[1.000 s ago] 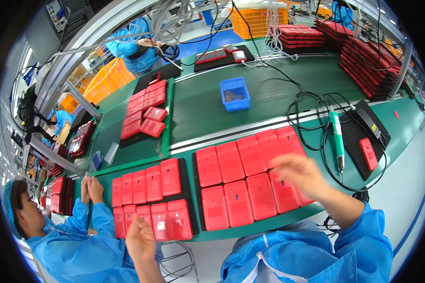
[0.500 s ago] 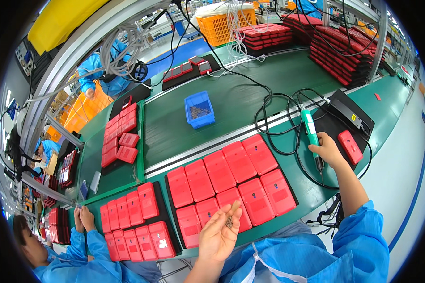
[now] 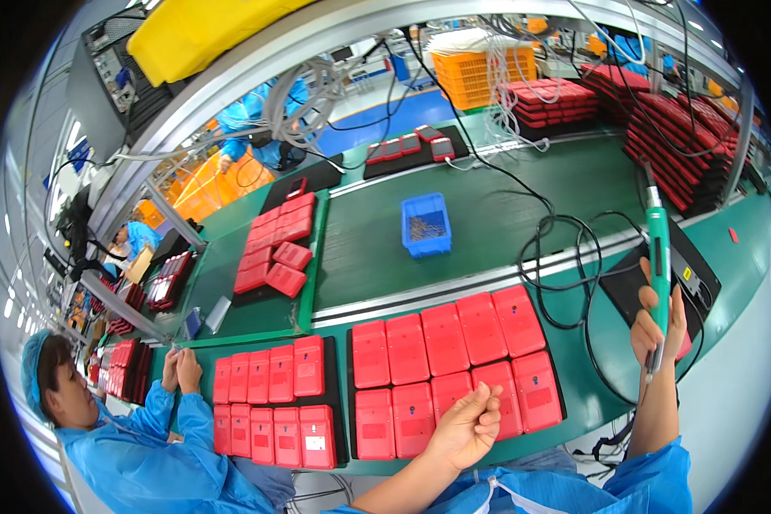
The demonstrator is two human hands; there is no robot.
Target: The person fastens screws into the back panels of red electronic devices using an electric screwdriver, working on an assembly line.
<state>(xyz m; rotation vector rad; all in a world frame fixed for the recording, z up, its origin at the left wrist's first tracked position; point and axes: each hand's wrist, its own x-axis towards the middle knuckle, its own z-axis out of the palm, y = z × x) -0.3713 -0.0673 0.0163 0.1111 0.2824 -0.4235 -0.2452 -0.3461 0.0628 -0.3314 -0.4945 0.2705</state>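
Screwdriver (image 3: 657, 257) in our right hand (image 3: 657, 321), a green powered one, held upright with the fingers wrapped round its lower barrel and the bit pointing down past the palm; its cable (image 3: 565, 257) loops away over the green tabletop (image 3: 505, 206). Our left hand (image 3: 467, 424) hangs just over the near edge of the black tray (image 3: 349, 377), fingers loosely curled with the tips pinched together. We cannot tell whether something small sits between them. Under and beside that hand lie the red cases (image 3: 454, 360), two rows of flat panels laid side by side on the tray, none of them lifted.

We judge this to be the fastening step: the tool is taken up but hangs well to the right of the cases, not yet over any of them. The next move would call for bringing the bit across and setting it down straight on a screw point of the case nearest our left hand, which would steady the panel. The blue bin (image 3: 426, 224) farther back on the tabletop holds small metal parts, likely the screws.

At our left a co-worker (image 3: 120, 445) in a blue coat bends over a second tray of red cases (image 3: 270, 398).
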